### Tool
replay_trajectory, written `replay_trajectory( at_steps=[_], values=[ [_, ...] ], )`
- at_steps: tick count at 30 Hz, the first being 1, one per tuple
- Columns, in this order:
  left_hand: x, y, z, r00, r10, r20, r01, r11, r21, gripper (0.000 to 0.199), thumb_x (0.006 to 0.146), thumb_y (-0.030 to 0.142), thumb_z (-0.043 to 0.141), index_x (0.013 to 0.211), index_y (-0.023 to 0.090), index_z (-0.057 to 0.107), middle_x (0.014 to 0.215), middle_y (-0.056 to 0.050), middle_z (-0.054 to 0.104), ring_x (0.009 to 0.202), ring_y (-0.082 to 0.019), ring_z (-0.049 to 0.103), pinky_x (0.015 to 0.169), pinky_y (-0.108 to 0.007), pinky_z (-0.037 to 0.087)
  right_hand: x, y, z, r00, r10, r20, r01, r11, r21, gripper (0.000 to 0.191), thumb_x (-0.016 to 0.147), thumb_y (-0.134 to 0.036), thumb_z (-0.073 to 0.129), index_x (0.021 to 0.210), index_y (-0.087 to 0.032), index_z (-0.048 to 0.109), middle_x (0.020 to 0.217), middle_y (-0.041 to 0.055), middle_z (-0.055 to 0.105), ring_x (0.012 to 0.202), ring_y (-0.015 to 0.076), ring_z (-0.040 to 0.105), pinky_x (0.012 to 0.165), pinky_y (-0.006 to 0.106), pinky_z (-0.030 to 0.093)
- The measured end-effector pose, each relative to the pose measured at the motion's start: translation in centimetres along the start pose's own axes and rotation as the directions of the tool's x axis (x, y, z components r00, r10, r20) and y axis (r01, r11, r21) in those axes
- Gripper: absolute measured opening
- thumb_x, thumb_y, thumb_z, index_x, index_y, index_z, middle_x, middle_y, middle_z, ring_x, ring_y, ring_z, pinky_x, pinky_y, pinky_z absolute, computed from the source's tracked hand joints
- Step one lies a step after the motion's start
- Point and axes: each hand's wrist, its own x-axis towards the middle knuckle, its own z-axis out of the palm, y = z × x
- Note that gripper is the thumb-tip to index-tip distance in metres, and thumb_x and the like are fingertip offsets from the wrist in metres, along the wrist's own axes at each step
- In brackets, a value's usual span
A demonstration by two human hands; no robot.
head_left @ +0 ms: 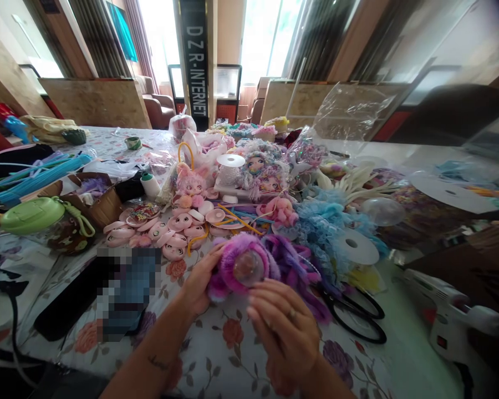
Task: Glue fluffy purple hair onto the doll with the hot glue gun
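Note:
A fuzzy pink-and-purple piece (232,275), wound like a ring around a clear round dome (249,268), is held just above the flowered cloth. My left hand (203,272) grips its left side, with the fingers partly hidden behind the fuzz. At the dome's lower right edge, my right hand (285,321) has its fingers pressed together; what they pinch, if anything, is hidden. Loose purple fuzzy strips (293,260) trail off to the right of the piece. Black-handled scissors (357,316) lie beyond my right hand.
Pink doll faces (175,244) and finished dolls (255,163) crowd the middle. Blue ruffled trim (322,219) and a white spool (356,246) sit to the right. A glue gun (444,310) is at far right, a blurred phone (131,293) at left, near a green-lidded jar (35,215).

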Motion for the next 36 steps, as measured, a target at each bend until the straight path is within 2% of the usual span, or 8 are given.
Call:
replay_trajectory(
  at_steps=[6,12,21,23,26,28,32,36],
  values=[
    [-0.4,-0.1,0.5,0.980,0.152,-0.127,-0.129,0.976,0.175,0.039,0.083,0.041,0.070,0.119,0.026,0.070,0.127,-0.003,0.070,0.127,-0.025,0.058,0.106,-0.036,0.049,0.8,1.7,1.8,0.963,0.255,-0.083,-0.268,0.932,-0.244,0.022,0.088,-0.026,0.070,0.106,-0.017,0.062,0.097,0.0112,0.065,0.093,0.0255,0.060,0.079,0.040,0.056],
    [-0.1,-0.4,0.1,0.940,0.335,-0.065,-0.288,0.880,0.377,0.040,0.086,0.047,0.065,0.121,0.026,0.071,0.132,-0.003,0.067,0.132,-0.025,0.053,0.114,-0.037,0.039,1.0,2.2,3.0,0.952,0.289,-0.104,-0.304,0.933,-0.194,0.012,0.091,-0.023,0.065,0.102,-0.020,0.062,0.096,0.0075,0.060,0.091,0.0228,0.059,0.080,0.035,0.054],
    [-0.1,-0.7,0.0,0.941,0.333,-0.064,-0.292,0.892,0.345,0.040,0.085,0.047,0.066,0.119,0.026,0.072,0.131,-0.005,0.068,0.129,-0.027,0.056,0.111,-0.038,0.042,1.6,2.3,2.7,0.931,0.339,-0.133,-0.355,0.926,-0.131,0.012,0.094,-0.015,0.055,0.085,-0.021,0.061,0.083,0.0033,0.062,0.081,0.0188,0.058,0.075,0.030,0.049],
    [-0.1,-0.5,0.1,0.942,0.315,-0.111,-0.266,0.909,0.321,0.040,0.086,0.046,0.066,0.119,0.026,0.071,0.131,-0.006,0.068,0.131,-0.027,0.054,0.112,-0.039,0.042,1.4,3.4,2.1,0.867,0.452,-0.212,-0.485,0.862,-0.147,0.015,0.094,-0.023,0.054,0.080,-0.021,0.060,0.077,0.0030,0.063,0.075,0.0194,0.059,0.071,0.031,0.048],
    [-0.3,-0.1,0.2,0.932,0.320,-0.171,-0.252,0.909,0.331,0.037,0.086,0.043,0.064,0.118,0.026,0.070,0.130,-0.005,0.068,0.139,-0.027,0.046,0.113,-0.038,0.041,0.8,5.7,0.0,0.672,0.672,-0.311,-0.726,0.681,-0.097,0.020,0.091,-0.035,0.054,0.079,-0.021,0.062,0.068,0.0021,0.064,0.063,0.0195,0.060,0.063,0.031,0.048],
    [-0.5,0.3,0.3,0.931,0.330,-0.157,-0.261,0.901,0.346,0.037,0.086,0.043,0.063,0.118,0.025,0.069,0.130,-0.005,0.067,0.141,-0.027,0.042,0.113,-0.037,0.040,0.4,6.9,-1.4,0.614,0.738,-0.281,-0.779,0.623,-0.068,0.024,0.090,-0.038,0.054,0.084,-0.020,0.067,0.073,0.0047,0.070,0.069,0.0217,0.065,0.068,0.034,0.052],
    [-1.2,0.5,0.4,0.973,0.215,0.088,-0.230,0.936,0.267,0.049,0.084,0.053,0.062,0.123,0.025,0.063,0.126,-0.006,0.065,0.127,-0.030,0.054,0.105,-0.038,0.046,0.6,7.1,-2.9,0.733,0.677,-0.069,-0.679,0.734,-0.023,0.029,0.088,-0.037,0.059,0.109,-0.021,0.071,0.114,0.0098,0.074,0.099,0.0261,0.069,0.090,0.043,0.054],
    [-1.7,0.6,0.7,0.958,0.087,0.272,-0.174,0.933,0.315,0.074,0.057,0.049,0.086,0.119,0.026,0.055,0.115,-0.005,0.063,0.106,-0.029,0.062,0.090,-0.039,0.052,1.8,5.7,-2.3,0.854,0.513,0.093,-0.517,0.855,0.032,0.035,0.091,-0.026,0.057,0.125,-0.025,0.065,0.130,0.0088,0.067,0.122,0.0245,0.061,0.105,0.044,0.048]
  ],
)
